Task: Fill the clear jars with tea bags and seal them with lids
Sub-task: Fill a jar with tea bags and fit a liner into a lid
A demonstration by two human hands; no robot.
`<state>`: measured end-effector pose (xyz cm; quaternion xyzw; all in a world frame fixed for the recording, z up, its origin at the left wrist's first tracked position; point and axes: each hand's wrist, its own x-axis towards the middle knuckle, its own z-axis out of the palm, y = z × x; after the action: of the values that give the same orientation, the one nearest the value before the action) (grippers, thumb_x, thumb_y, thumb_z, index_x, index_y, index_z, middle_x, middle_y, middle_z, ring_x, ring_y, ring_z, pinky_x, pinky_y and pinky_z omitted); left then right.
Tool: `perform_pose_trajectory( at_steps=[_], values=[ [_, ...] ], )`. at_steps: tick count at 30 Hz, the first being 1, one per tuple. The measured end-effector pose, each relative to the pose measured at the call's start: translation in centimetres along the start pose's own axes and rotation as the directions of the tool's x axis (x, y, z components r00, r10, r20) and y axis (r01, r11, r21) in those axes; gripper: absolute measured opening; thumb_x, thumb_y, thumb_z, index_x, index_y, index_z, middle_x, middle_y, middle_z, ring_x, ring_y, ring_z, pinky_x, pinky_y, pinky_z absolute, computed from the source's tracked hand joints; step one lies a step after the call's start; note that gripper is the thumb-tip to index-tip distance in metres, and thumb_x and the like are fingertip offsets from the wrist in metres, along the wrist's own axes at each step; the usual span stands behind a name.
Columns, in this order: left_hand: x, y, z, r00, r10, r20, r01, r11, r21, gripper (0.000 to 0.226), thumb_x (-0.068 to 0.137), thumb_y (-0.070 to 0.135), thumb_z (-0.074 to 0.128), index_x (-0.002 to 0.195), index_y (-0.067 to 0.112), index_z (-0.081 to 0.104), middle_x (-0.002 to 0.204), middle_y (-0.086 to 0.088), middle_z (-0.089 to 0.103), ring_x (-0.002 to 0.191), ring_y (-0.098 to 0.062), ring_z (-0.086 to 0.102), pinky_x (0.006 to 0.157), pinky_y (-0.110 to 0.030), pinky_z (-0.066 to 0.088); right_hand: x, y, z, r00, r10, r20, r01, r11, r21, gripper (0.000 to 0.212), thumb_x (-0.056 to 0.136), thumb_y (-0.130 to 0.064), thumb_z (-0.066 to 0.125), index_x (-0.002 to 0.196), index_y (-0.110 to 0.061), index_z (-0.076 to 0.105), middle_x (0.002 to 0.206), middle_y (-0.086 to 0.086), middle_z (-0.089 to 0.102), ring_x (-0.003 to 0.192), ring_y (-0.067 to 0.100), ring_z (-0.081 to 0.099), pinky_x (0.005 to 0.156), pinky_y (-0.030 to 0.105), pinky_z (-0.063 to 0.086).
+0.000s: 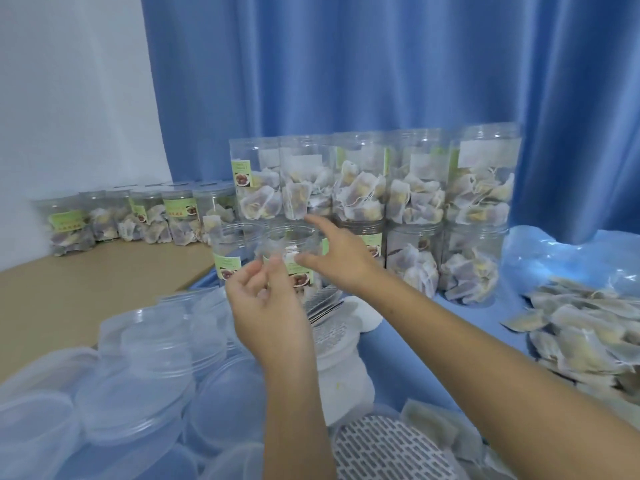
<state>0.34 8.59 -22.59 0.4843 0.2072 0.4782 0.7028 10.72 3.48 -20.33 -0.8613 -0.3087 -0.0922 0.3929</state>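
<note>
An empty clear jar [292, 245] with a green label stands open on the blue cloth, with a second empty jar [230, 252] just left of it. My right hand [334, 259] reaches in from the right; its index finger lies along the far rim and its thumb presses the near wall, so it grips this jar. In front of the jar my left hand [268, 306] is raised, fingers loosely curled and apart, with nothing visible in it. Loose tea bags [588, 330] are heaped at the right. Clear lids [149, 344] are piled at the lower left.
Filled jars [367, 181] are stacked two high behind the empty ones, and a row of filled jars [138, 216] stands on a brown board at the left. A white slotted tray [391, 448] lies near me. A blue plastic bag [571, 258] and a curtain are behind.
</note>
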Motion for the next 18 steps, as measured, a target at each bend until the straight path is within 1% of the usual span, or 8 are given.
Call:
perform_pose_trajectory(
  at_steps=[3,4,6,9,11,13,16,18],
  values=[
    [0.5,-0.7,-0.3,0.999,-0.047,0.022,0.048,0.999,-0.013,0.011,0.088,0.024,0.063,0.095,0.019,0.055,0.079,0.004,0.067,0.059,-0.002,0.060,0.078,-0.035,0.052,2.0,-0.1,2.3,0.991,0.115,0.068,-0.103,0.982,-0.155,0.060,0.082,-0.045,0.066,0.136,-0.034,0.041,0.130,0.016,0.045,0.112,0.031,0.051,0.093,0.035,0.044],
    [0.6,-0.8,-0.3,0.998,-0.061,0.030,0.061,0.998,-0.011,0.010,0.089,0.024,0.063,0.094,0.019,0.056,0.078,0.006,0.066,0.055,0.002,0.060,0.079,-0.035,0.053,2.3,-0.1,2.9,0.988,0.139,0.062,-0.128,0.979,-0.162,0.053,0.082,-0.043,0.066,0.129,-0.031,0.045,0.121,0.017,0.048,0.105,0.031,0.054,0.088,0.034,0.046],
    [0.8,-1.0,-0.2,0.995,-0.087,0.039,0.088,0.996,-0.019,0.007,0.089,0.024,0.062,0.088,0.024,0.056,0.081,0.006,0.067,0.052,0.006,0.059,0.084,-0.038,0.054,2.5,0.1,3.7,0.993,0.119,-0.007,-0.119,0.988,-0.094,0.032,0.084,-0.033,0.067,0.109,-0.024,0.048,0.090,0.007,0.055,0.078,0.024,0.057,0.061,0.025,0.043],
    [1.0,-1.2,-0.1,0.990,-0.140,0.032,0.140,0.990,-0.025,0.011,0.088,0.023,0.062,0.083,0.028,0.054,0.087,0.004,0.068,0.070,-0.007,0.065,0.089,-0.043,0.053,2.2,0.5,3.9,0.990,0.070,-0.124,-0.072,0.997,-0.007,0.024,0.086,-0.020,0.067,0.092,-0.025,0.045,0.065,-0.002,0.048,0.052,0.011,0.044,0.037,0.016,0.031],
    [0.9,-1.3,-0.1,0.987,-0.156,0.037,0.158,0.987,-0.041,0.010,0.088,0.021,0.063,0.084,0.027,0.055,0.091,0.000,0.068,0.087,-0.021,0.067,0.091,-0.044,0.052,1.9,0.1,3.0,0.984,0.033,-0.175,-0.032,0.999,0.008,0.025,0.084,-0.019,0.069,0.094,-0.027,0.048,0.073,0.000,0.058,0.058,0.012,0.050,0.048,0.021,0.044],
    [0.7,-1.4,-0.2,0.988,-0.147,0.039,0.148,0.988,-0.035,0.009,0.088,0.022,0.063,0.086,0.026,0.056,0.094,0.000,0.068,0.092,-0.021,0.066,0.092,-0.040,0.052,1.4,-0.6,1.1,0.970,-0.014,-0.243,0.024,0.999,0.036,0.026,0.081,-0.020,0.072,0.098,-0.024,0.053,0.082,0.006,0.064,0.065,0.016,0.055,0.061,0.029,0.050],
    [0.6,-1.6,-0.1,0.989,-0.122,0.081,0.122,0.992,0.000,0.012,0.088,0.021,0.064,0.086,0.028,0.055,0.091,0.014,0.062,0.088,-0.008,0.063,0.092,-0.033,0.050,-0.1,-1.3,-2.3,0.939,-0.063,-0.338,0.103,0.990,0.100,0.026,0.080,-0.023,0.074,0.094,-0.027,0.052,0.074,0.011,0.062,0.052,0.015,0.049,0.049,0.018,0.041],
    [0.4,-1.5,0.1,0.986,-0.084,0.145,0.078,0.996,0.042,0.014,0.087,0.017,0.064,0.093,0.025,0.055,0.098,0.012,0.062,0.084,-0.002,0.059,0.089,-0.028,0.049,-1.8,-1.3,-4.4,0.916,-0.092,-0.391,0.139,0.986,0.094,0.026,0.080,-0.024,0.073,0.093,-0.031,0.051,0.081,0.015,0.062,0.060,0.024,0.057,0.049,0.019,0.039]
  ],
)
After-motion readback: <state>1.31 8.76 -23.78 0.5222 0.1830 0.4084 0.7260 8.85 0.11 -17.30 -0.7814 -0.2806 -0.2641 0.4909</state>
